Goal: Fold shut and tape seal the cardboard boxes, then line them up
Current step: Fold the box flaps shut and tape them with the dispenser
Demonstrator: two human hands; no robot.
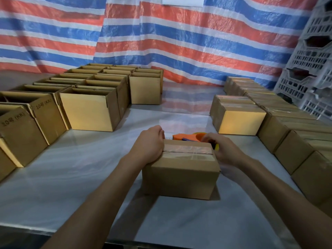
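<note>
Box is sitting near the middle of the tabletop, flaps folded shut, with a clear tape strip running along the top seam from end to end.

Left hand is lying over the box's left top edge, with its fingers curling down round the far left corner. Judgement: it is bracing the box so that it does not slide while the tape is being finished.

Right hand is sitting at the box's right end, blurred. Its fingers are reaching beside the orange tape dispenser, which is lying just behind the box. Cannot tell whether they are gripping the dispenser or pressing down the tape end.

The box is sitting between the two hands.

Open boxes are waiting on the left, and taped boxes are standing in line on the right. This one is probably going there next.
</note>
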